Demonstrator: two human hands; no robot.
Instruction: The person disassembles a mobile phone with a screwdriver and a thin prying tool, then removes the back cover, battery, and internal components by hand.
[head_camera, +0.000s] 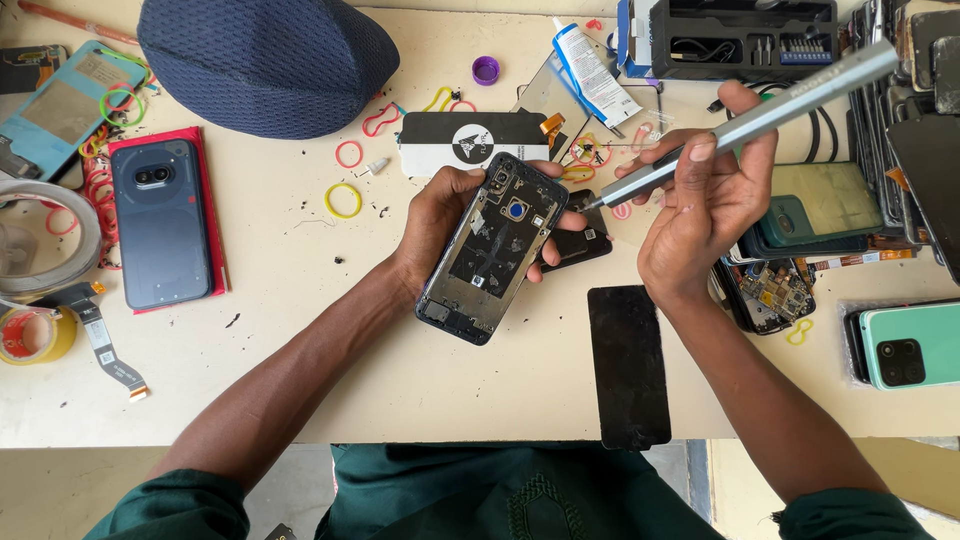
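Two hands over a cluttered desk (300, 300): left hand (440, 215) grips an opened phone (492, 250), tilted for access; right hand (705, 205) pinches a grey screwdriver (750, 120) pen-like, tip near its edge.

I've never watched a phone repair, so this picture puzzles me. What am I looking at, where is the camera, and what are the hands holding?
The single picture comes from a camera worn on the person's head, looking down at a pale work table. No machine is here, only two bare hands. The left hand grips an opened phone with its back cover off, so the inner parts show. The right hand holds a silver pen-shaped screwdriver, its tip close to the phone's upper edge. Around them lie a dark blue cap, a blue-grey phone back on a red sheet, coloured rubber bands, a glue tube, a black glass panel, tape rolls and more phones at the right.
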